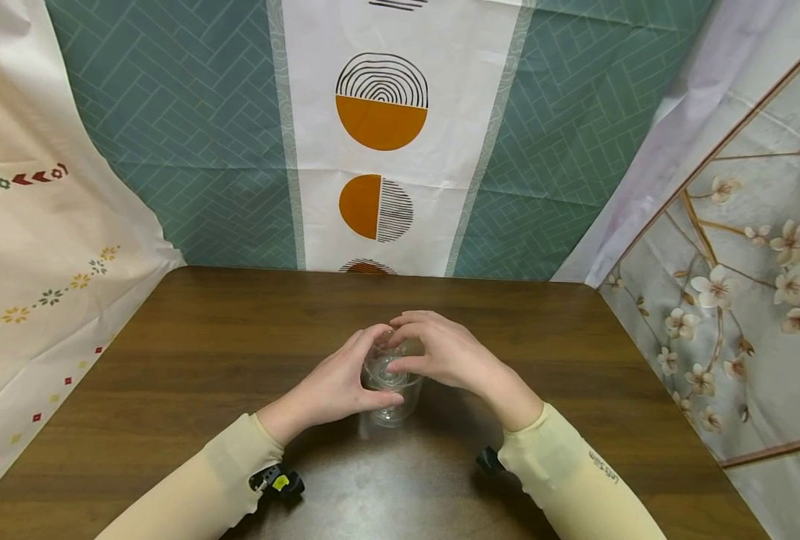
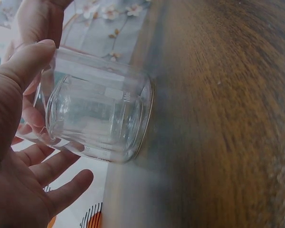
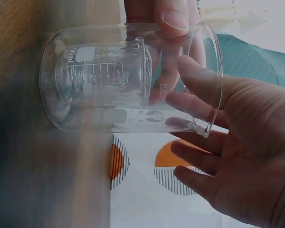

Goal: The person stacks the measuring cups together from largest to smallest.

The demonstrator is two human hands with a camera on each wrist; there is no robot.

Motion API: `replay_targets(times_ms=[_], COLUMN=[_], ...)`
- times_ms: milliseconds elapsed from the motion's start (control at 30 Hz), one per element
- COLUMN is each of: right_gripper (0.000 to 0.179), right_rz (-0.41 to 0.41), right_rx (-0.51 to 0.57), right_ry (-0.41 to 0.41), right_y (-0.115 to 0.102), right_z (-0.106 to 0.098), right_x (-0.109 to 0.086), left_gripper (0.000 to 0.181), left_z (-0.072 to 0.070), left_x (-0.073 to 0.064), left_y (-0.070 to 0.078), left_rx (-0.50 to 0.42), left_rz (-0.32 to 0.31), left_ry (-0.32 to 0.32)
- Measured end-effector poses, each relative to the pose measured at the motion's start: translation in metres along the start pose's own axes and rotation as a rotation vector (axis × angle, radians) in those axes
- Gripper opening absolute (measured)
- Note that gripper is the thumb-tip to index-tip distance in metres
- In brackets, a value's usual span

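A large clear glass beaker (image 1: 391,417) stands upright on the table. Inside it sits a smaller glass beaker (image 3: 104,71) with white markings reading 100ml; several nested glass outlines make it hard to tell whether another is within. My left hand (image 1: 332,384) holds the large beaker around its side, thumb on the near side and fingers on the far side. At the mouth is my right hand (image 1: 450,349), its thumb and some fingertips reaching past the rim. In the right wrist view those fingertips appear apart from the inner beaker's rim.
The brown wooden table (image 1: 238,322) extends around the beakers. A patterned teal and white cloth (image 1: 400,165) hangs behind its far edge. Floral cloth (image 1: 730,330) hangs at the right and cream cloth (image 1: 49,247) at the left. Wrist cameras (image 1: 285,484) sit below the forearms.
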State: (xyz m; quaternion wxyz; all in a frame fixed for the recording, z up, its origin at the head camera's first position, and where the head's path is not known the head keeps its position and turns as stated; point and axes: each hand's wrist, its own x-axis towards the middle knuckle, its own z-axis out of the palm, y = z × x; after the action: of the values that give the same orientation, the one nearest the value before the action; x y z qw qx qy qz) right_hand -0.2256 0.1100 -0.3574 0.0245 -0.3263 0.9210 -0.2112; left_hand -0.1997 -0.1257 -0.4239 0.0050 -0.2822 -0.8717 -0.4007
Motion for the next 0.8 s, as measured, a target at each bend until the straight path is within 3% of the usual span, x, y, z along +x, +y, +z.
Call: replay_targets(times_ms=[800], right_gripper=[0.035], right_rz=[-0.02], right_rx=[0.018], right_ry=[0.079], right_y=[0.0033], right_z=[0.0036], right_x=[-0.0066], left_gripper=[0.099], left_z=[-0.0017], left_x=[-0.0001], left_y=[0.0013], left_rx=[0.003], left_rz=[0.005], left_ry=[-0.013])
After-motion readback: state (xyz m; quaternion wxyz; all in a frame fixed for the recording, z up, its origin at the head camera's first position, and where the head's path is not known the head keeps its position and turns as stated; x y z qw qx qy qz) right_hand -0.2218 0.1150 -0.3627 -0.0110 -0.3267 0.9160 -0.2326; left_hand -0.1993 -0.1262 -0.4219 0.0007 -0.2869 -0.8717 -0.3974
